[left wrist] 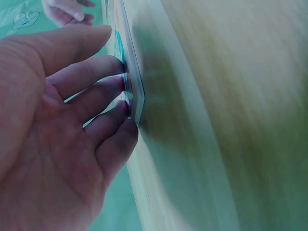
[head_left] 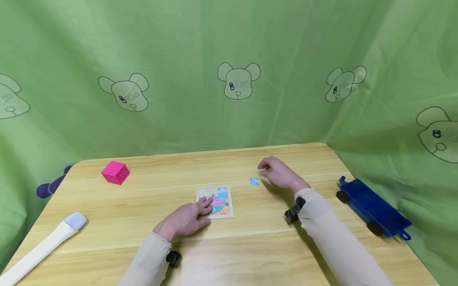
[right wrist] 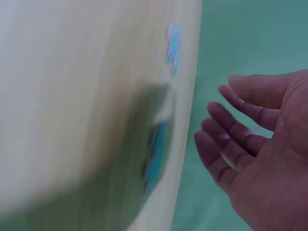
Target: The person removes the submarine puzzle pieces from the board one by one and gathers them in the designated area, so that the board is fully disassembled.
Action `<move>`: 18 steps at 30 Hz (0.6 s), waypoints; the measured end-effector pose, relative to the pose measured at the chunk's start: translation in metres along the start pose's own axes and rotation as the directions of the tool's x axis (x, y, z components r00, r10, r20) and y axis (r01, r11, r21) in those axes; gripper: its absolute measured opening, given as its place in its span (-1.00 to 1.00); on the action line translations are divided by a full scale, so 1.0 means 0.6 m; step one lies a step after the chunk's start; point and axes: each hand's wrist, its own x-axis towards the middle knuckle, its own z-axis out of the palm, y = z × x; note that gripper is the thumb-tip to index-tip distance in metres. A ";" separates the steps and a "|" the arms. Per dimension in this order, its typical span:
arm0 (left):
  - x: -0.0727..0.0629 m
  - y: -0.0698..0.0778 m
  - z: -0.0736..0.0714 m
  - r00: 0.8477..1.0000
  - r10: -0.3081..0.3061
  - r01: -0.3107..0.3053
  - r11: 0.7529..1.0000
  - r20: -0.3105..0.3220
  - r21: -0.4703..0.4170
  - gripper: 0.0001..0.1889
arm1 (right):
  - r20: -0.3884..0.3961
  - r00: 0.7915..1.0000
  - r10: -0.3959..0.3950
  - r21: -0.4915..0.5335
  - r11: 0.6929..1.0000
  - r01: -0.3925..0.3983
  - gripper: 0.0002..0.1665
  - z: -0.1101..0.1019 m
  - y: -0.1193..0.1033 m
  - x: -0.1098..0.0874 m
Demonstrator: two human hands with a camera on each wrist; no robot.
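From my remote station I rest my left hand [head_left: 187, 219], fingers apart, on the puzzle board [head_left: 230, 201], seemingly steadying it, while my empty, loosely parted right hand [head_left: 280, 173] hangs right of a loose piece [head_left: 254, 182].

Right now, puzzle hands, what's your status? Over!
Left hand touching puzzle. Right hand empty, near two loose pieces. Blue wagon aside, not in the way.

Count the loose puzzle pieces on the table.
2: a light-blue puzzle piece, left of the right hand; a teal puzzle piece, in that hand's shadow, seen blurred in the right wrist view. Others may be hidden.
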 end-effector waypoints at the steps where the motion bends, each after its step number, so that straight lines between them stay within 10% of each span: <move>1: 0.000 0.000 0.000 1.000 0.000 0.000 1.000 0.000 0.001 -0.51 | 0.005 1.000 -0.013 0.010 1.000 0.013 -0.76 0.004 -0.011 0.002; 18: 0.002 0.000 -0.002 1.000 -0.014 0.014 1.000 -0.008 -0.007 -0.50 | 0.240 0.953 -0.184 0.058 0.983 0.175 -0.78 0.082 -0.112 0.042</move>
